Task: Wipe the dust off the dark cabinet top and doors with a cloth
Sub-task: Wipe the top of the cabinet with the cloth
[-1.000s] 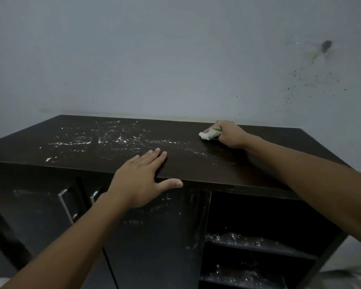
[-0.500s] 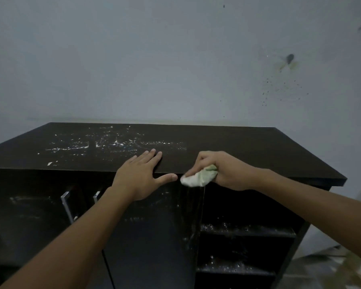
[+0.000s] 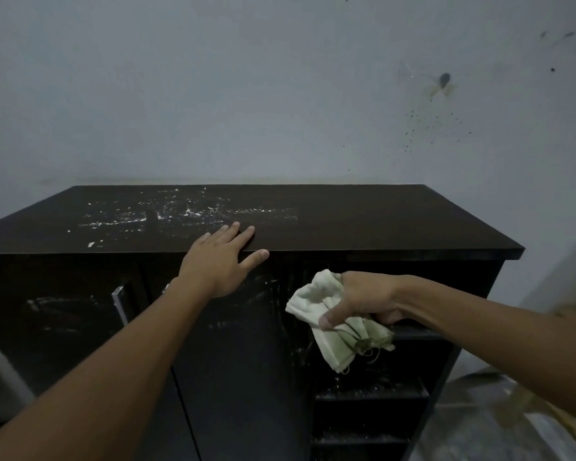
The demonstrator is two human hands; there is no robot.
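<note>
The dark cabinet top stretches across the view, with white dust streaks on its left half; the right half looks dark and even. My left hand lies flat on the front edge, fingers spread, thumb over the lip. My right hand hangs below the top, in front of the cabinet's open right side, gripping a pale green cloth that droops down with frayed threads. The closed doors show faint pale smears.
Metal door handles sit on the left doors. Dusty open shelves fill the right compartment. A grey wall with a dark stain stands right behind the cabinet. Floor and debris show at the lower right.
My right hand swept the cloth from the back of the top forward, off the front edge, and down in front of the cabinet. The left hand stayed put.
</note>
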